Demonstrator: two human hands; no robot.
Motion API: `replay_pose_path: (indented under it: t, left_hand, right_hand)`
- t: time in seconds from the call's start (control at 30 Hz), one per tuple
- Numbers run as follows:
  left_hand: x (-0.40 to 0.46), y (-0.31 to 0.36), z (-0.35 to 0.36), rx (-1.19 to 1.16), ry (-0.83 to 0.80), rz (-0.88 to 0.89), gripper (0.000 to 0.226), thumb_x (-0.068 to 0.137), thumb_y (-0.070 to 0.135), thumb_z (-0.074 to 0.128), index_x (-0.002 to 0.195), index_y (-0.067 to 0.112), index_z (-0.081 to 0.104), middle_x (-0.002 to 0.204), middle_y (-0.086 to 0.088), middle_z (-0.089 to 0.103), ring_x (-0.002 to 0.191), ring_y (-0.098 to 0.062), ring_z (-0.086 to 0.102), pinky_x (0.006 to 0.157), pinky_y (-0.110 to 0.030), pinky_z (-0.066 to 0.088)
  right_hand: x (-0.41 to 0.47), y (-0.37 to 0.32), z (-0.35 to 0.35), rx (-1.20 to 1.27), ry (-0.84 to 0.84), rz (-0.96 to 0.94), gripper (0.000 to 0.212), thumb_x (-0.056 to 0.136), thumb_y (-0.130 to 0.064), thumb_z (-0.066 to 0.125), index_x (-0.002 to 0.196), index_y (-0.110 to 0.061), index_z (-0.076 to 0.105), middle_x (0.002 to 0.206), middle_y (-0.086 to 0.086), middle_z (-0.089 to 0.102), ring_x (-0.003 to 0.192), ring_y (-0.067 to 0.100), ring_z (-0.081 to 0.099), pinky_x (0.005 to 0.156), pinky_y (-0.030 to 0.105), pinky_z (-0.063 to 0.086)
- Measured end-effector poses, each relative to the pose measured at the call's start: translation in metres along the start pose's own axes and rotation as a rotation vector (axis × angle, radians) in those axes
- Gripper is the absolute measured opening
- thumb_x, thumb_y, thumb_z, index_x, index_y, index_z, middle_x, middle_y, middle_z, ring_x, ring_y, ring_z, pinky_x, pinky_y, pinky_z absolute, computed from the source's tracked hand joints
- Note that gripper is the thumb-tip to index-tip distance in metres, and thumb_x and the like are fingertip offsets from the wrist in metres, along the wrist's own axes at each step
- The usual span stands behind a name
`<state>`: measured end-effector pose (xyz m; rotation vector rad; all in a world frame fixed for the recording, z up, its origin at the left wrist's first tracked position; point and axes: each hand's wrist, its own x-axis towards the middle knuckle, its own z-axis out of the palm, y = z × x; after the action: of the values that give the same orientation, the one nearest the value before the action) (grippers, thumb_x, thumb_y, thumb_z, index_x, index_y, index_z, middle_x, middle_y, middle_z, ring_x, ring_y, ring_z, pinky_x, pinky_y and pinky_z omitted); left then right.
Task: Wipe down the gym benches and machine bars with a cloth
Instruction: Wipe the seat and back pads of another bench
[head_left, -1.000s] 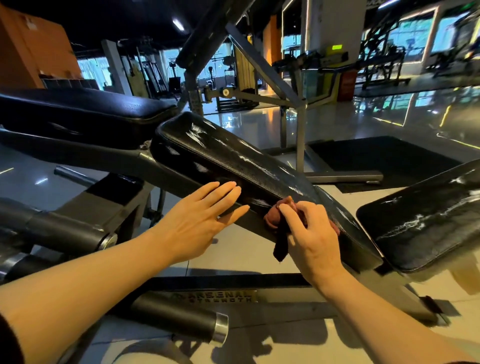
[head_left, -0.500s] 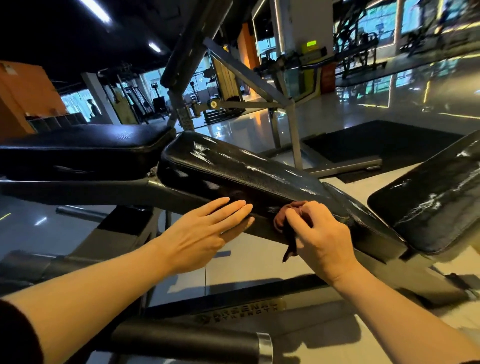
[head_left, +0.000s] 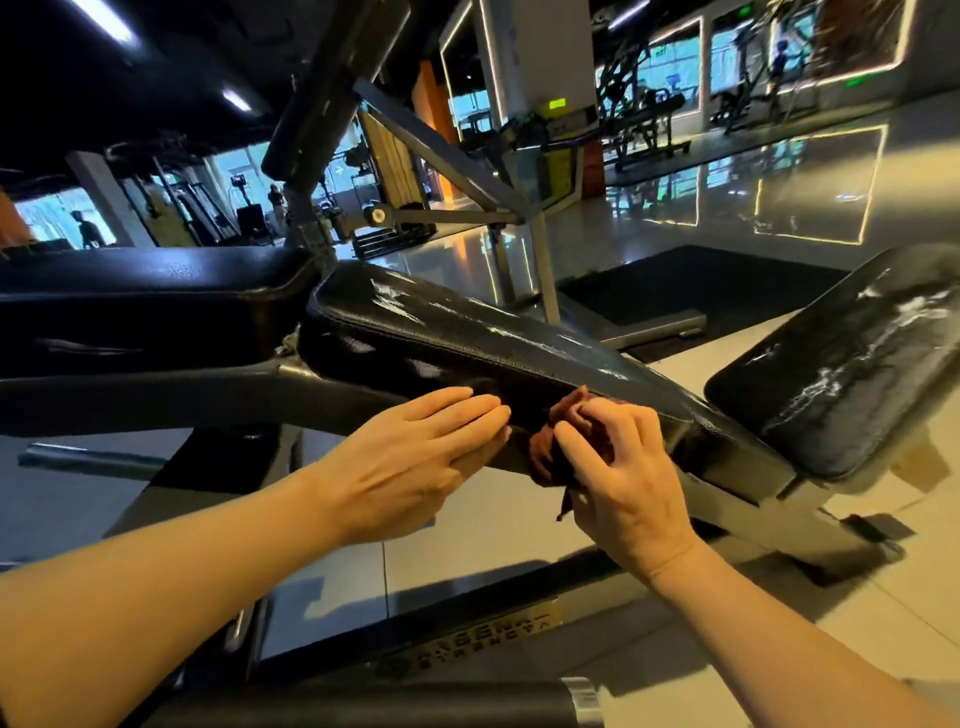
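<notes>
The right hand (head_left: 621, 467) holds the cloth (head_left: 550, 457) bunched against the bench pad (head_left: 467, 343), whose long axis runs ten to four; the left hand (head_left: 415, 462) lies flat at nine.

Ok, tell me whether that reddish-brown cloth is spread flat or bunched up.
Bunched up. The reddish-brown cloth sits crumpled in the right hand, pressed against the side edge of the slanted black padded bench, a loose end dangling below the fingers.

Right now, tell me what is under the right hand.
The right hand grips a bunched reddish-brown cloth against the near side edge of the slanted black bench pad. A corner of cloth hangs below. The pad surface beneath the cloth is covered.
</notes>
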<state>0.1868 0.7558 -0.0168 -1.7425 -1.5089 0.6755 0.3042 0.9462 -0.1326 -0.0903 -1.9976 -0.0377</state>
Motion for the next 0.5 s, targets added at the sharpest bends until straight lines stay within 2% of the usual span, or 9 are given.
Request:
replay_pose_path:
  t: [0.17, 0.23, 0.3, 0.43, 0.5]
  left_hand:
    - [0.004, -0.001, -0.007, -0.074, 0.082, -0.013, 0.058, 0.065, 0.029, 0.081, 0.12, 0.013, 0.067, 0.129, -0.007, 0.061, 0.12, -0.025, 0.055, 0.103, -0.039, 0.042]
    - [0.006, 0.0, -0.01, -0.117, 0.089, -0.023, 0.051, 0.064, 0.031, 0.082, 0.111, 0.016, 0.072, 0.123, -0.006, 0.064, 0.116, -0.024, 0.057, 0.099, -0.039, 0.046]
    - [0.005, 0.002, -0.01, -0.151, 0.086, -0.016, 0.044, 0.065, 0.031, 0.081, 0.106, 0.018, 0.074, 0.12, -0.006, 0.065, 0.115, -0.024, 0.058, 0.098, -0.04, 0.047]
    - [0.006, 0.001, -0.008, -0.149, 0.092, -0.04, 0.053, 0.063, 0.035, 0.082, 0.111, 0.016, 0.072, 0.121, -0.007, 0.064, 0.115, -0.025, 0.058, 0.098, -0.04, 0.047]
    - [0.008, 0.005, -0.005, -0.113, 0.074, -0.069, 0.057, 0.066, 0.036, 0.079, 0.117, 0.011, 0.068, 0.125, -0.009, 0.062, 0.119, -0.026, 0.055, 0.102, -0.042, 0.043]
  right_hand:
    - [-0.002, -0.023, -0.007, 0.012, 0.007, 0.225, 0.071, 0.061, -0.007, 0.089, 0.119, -0.011, 0.049, 0.122, 0.017, 0.048, 0.11, 0.032, 0.047, 0.082, 0.037, 0.052]
    - [0.012, -0.039, -0.009, 0.022, -0.013, 0.194, 0.07, 0.061, -0.008, 0.09, 0.12, -0.011, 0.052, 0.121, 0.016, 0.048, 0.11, 0.03, 0.047, 0.083, 0.034, 0.053]
    - [0.03, -0.044, -0.013, 0.006, -0.057, 0.129, 0.062, 0.064, -0.012, 0.089, 0.118, -0.009, 0.058, 0.118, 0.017, 0.054, 0.106, 0.03, 0.051, 0.076, 0.033, 0.055]
    - [0.029, -0.016, -0.028, -0.116, -0.234, -0.07, 0.043, 0.069, -0.018, 0.08, 0.107, -0.01, 0.062, 0.113, 0.015, 0.057, 0.092, 0.028, 0.055, 0.06, 0.031, 0.055]
    - [0.004, 0.008, -0.033, -0.088, -0.235, 0.038, 0.038, 0.066, -0.01, 0.079, 0.1, -0.014, 0.062, 0.109, 0.011, 0.056, 0.091, 0.026, 0.055, 0.06, 0.03, 0.052]
